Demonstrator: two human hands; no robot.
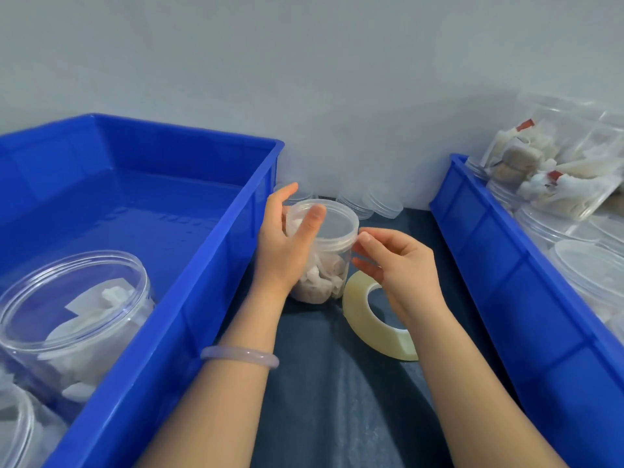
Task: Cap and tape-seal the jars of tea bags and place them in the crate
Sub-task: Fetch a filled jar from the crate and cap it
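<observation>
A clear capped jar (329,261) of tea bags stands on the dark table between two blue crates. My left hand (283,244) wraps around its left side, thumb resting on the lid (337,219). My right hand (395,265) pinches at the lid's right rim, apparently on clear tape, though the tape end is too transparent to make out. A roll of clear tape (364,315) hangs around my right wrist, beside the jar. The left blue crate (216,275) holds a capped jar of tea bags (74,309) lying at its near end.
The right blue crate (506,278) holds several clear jars and a pile of tea bags (553,170). Loose clear lids (371,202) sit against the grey wall behind the jar. A further jar (13,430) shows at the bottom left corner.
</observation>
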